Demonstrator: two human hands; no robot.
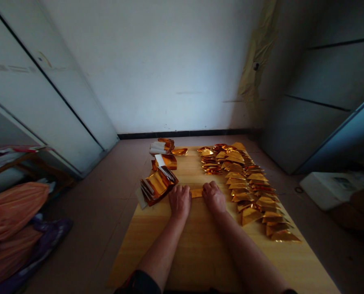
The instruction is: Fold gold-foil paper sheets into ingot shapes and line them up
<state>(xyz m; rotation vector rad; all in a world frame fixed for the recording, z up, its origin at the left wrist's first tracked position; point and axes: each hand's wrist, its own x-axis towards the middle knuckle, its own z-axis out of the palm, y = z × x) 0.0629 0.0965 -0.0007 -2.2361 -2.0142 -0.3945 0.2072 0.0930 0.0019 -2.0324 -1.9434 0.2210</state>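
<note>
A narrow folded strip of gold foil paper point(196, 193) lies low over the wooden table between my hands. My left hand point(180, 201) is closed on its left end, fingers curled and tips hidden. At the other end, my right hand point(214, 197) is closed on the strip in the same way. Just left of my left hand sits a stack of gold foil sheets point(157, 184), bent and fanned, with pale backs showing. To the right of my right hand, folded gold foil pieces point(238, 185) lie in overlapping rows.
The wooden table point(157, 241) stands near a white wall point(169, 61). More foil stacks point(166, 161) lie along its far left side. A white box point(325, 190) is on the floor at right. Orange cloth point(13, 212) hangs at left, near a pale cabinet point(62, 102).
</note>
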